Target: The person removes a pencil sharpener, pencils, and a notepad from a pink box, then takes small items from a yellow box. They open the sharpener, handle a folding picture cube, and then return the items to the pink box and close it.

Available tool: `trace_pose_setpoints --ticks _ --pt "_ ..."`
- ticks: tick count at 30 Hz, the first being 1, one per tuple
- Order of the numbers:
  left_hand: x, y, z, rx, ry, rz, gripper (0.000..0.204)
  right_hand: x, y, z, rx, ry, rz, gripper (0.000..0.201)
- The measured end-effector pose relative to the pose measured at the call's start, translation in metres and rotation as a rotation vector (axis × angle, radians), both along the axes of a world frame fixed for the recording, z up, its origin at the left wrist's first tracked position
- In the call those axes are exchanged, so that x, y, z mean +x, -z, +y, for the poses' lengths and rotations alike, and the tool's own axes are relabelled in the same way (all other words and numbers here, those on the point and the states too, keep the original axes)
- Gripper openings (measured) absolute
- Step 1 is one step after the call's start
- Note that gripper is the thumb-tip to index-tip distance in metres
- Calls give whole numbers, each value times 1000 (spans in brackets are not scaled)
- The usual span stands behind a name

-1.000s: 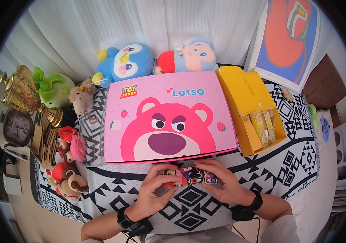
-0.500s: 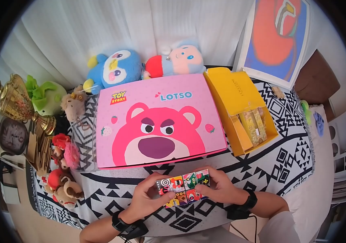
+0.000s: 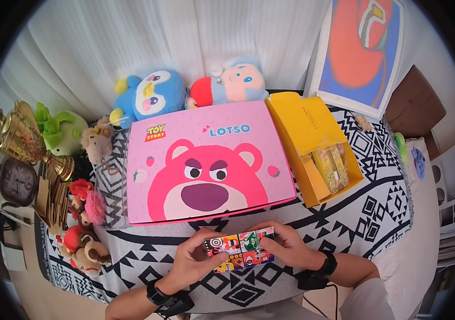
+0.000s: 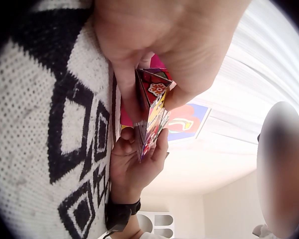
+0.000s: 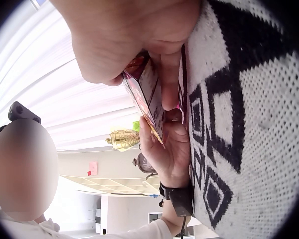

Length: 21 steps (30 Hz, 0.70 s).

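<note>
Both hands hold a folding puzzle cube (image 3: 242,250), laid out as a flat block of bright cartoon-printed panels. My left hand (image 3: 194,260) grips its left end, thumb on the printed top face and fingers beneath. At the other end my right hand (image 3: 291,246) pinches it the same way, thumb near the upper right panels. From the left wrist view, the puzzle cube (image 4: 155,107) shows triangular, angled sides between the two hands. The right wrist view shows the puzzle cube (image 5: 147,94) edge-on, its underside partly hidden by fingers. It is held close over the patterned cloth (image 3: 302,229).
A large pink bear box (image 3: 254,181) lies just beyond the hands. Right of it stands an open yellow box (image 3: 297,120) with a smaller carton inside. Plush toys (image 3: 155,93) line the back; a gold trophy (image 3: 22,133), clock (image 3: 18,180) and more toys (image 3: 84,248) stand left.
The puzzle cube has gone from a narrow strip to a wider face with two rows of panels showing. Thumbs have moved onto its top; over the last half second little differs.
</note>
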<state>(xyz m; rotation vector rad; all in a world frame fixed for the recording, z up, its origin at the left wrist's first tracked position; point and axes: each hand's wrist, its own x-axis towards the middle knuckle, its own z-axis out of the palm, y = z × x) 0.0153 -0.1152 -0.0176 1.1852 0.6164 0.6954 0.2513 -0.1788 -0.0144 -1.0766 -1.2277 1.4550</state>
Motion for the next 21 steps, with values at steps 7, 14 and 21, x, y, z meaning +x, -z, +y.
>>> trace_pose_setpoints --ticks 7,14,21 --pt "0 -1 -1 -1 -8 6 36 3 1 -1 -26 -23 -46 30" --pt "-1 0 -1 -8 5 -3 38 3 0 -1 -20 -34 -80 30" --pt "0 0 0 37 9 7 36 3 1 -1 -22 -49 -93 31"
